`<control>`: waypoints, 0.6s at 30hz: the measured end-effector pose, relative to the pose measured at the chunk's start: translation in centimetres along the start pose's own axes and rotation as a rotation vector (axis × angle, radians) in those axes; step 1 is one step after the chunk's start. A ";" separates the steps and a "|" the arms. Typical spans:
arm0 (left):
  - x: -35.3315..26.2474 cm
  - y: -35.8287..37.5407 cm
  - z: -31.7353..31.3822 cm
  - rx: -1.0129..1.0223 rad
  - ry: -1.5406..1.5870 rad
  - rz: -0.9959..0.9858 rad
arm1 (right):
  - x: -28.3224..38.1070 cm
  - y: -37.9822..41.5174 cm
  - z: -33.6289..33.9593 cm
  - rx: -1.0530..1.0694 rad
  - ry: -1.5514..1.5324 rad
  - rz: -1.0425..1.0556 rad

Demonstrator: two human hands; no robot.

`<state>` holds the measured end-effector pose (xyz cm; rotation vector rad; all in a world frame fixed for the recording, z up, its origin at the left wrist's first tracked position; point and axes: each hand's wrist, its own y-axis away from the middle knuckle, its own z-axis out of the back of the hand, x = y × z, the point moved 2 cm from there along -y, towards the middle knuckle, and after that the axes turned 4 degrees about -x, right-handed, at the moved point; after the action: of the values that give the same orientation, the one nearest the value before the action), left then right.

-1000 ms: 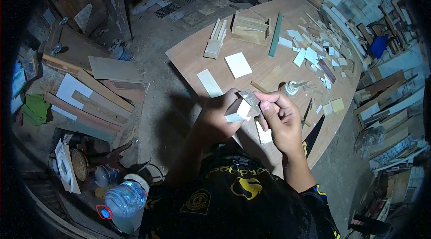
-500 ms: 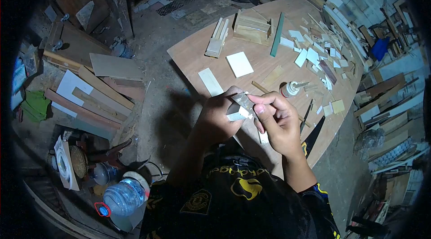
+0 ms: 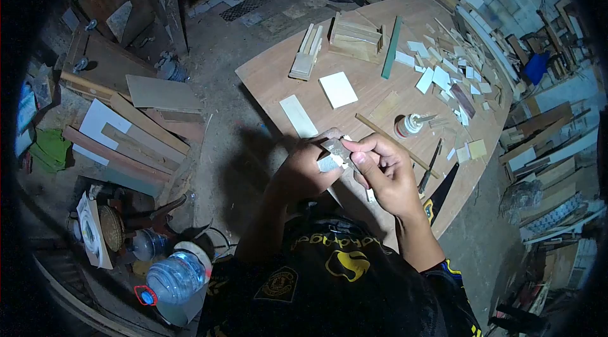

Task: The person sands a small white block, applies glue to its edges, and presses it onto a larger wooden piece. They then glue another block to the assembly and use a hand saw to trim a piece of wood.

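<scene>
Close in front of my chest, both hands meet at a small grey and white piece (image 3: pixel 329 163) with ragged white edges; I cannot tell what kind of thing it is. My left hand (image 3: pixel 303 169) is closed around its left side. The thumb and fingers of my right hand (image 3: pixel 387 171) pinch its right end. Beyond my hands, a narrow white strip (image 3: pixel 298 116) and a square white board (image 3: pixel 338 90) lie on the table. To the right of them stands an open glue jar (image 3: pixel 408 126) with a brush resting across it.
The round wooden table (image 3: pixel 272 71) carries a small wooden box (image 3: pixel 356 38), a green strip (image 3: pixel 391 47) and many white offcuts (image 3: pixel 441 77). A handsaw (image 3: pixel 443 190) and a dark slim tool (image 3: pixel 432 163) lie near my right arm. Water bottles (image 3: pixel 174 279) stand at lower left.
The held piece has tilted and shifted slightly left, with both hands still on it. My right hand has moved a little left and down. The things on the table stay where they were.
</scene>
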<state>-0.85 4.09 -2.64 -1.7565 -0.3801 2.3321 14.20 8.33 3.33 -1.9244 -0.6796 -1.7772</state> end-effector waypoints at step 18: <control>-1.3 -0.6 1.2 -0.440 -0.212 -0.045 | 3.0 1.6 3.0 -0.242 0.058 0.104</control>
<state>-1.67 4.12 -0.93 -1.6394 -1.0236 2.5512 17.70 9.07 6.07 -2.0115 -0.3508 -1.9141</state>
